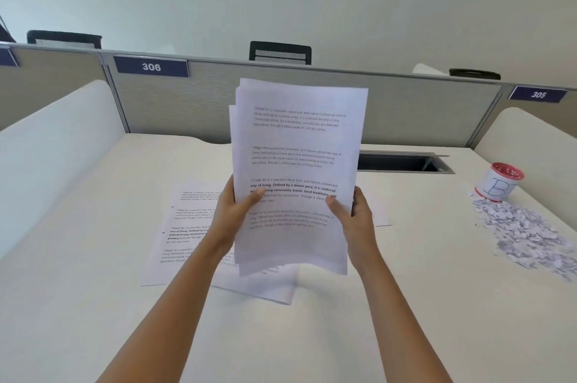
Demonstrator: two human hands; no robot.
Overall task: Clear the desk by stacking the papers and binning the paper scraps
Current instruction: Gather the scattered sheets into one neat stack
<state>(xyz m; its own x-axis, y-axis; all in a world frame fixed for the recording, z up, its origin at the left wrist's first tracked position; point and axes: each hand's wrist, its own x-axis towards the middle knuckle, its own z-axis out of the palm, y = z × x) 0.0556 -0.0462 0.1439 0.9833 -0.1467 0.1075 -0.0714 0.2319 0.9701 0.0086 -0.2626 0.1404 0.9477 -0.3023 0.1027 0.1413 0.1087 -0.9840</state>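
I hold a bundle of printed white papers [296, 164] upright above the desk, its sheets slightly offset at the top. My left hand [232, 214] grips its left edge with the thumb on the front page. My right hand [354, 220] grips the right edge the same way. Two or three more printed sheets [184, 232] lie flat on the desk under and left of the bundle. A heap of small paper scraps [524, 236] spreads over the desk at the right. Beside it stands a small red-rimmed cup [499, 184] marked with a "B".
The white desk [93, 304] is closed in by grey partitions [175, 107] at the back with signs 306 and 305, and white side panels. A dark cable slot [402, 162] opens in the desk behind the papers. Chair backs show over the partition.
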